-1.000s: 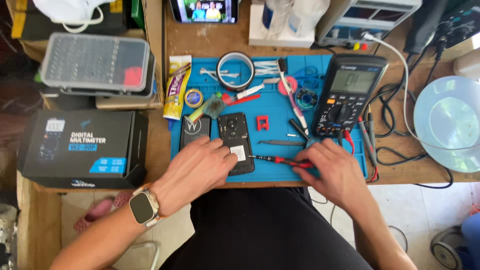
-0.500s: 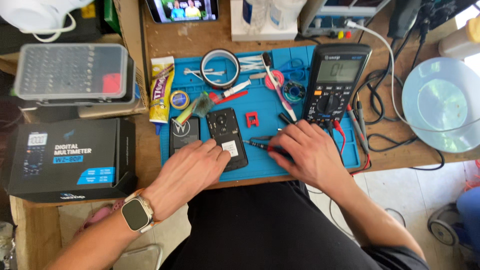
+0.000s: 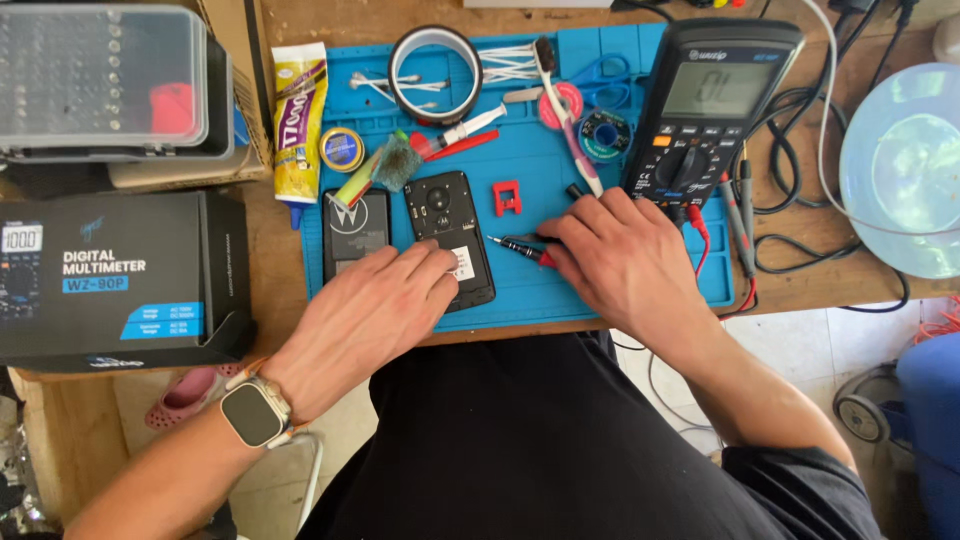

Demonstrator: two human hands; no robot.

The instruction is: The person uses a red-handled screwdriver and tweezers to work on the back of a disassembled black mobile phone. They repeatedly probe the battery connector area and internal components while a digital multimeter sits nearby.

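Observation:
An opened black phone (image 3: 447,232) lies back-up on the blue work mat (image 3: 545,290). My left hand (image 3: 375,310) rests on the phone's lower end, fingertips pressing its white label. My right hand (image 3: 625,262) lies just right of the phone, fingers closed around a slim red-and-black screwdriver (image 3: 520,246) whose tip points left toward the phone. The phone's black back cover (image 3: 356,230) lies beside it on the left. A smartwatch sits on my left wrist.
A black multimeter (image 3: 712,105) with red and black leads stands at the mat's right. Tape roll (image 3: 434,60), glue tube (image 3: 297,120), red clip (image 3: 507,197), brush and tweezers lie at the mat's back. A multimeter box (image 3: 120,280) and clear parts case (image 3: 100,75) sit left; a round lamp (image 3: 905,165) right.
My right hand has moved left and up with the screwdriver, nearer the phone. The camera view has tilted down and closer. My left hand stays on the phone.

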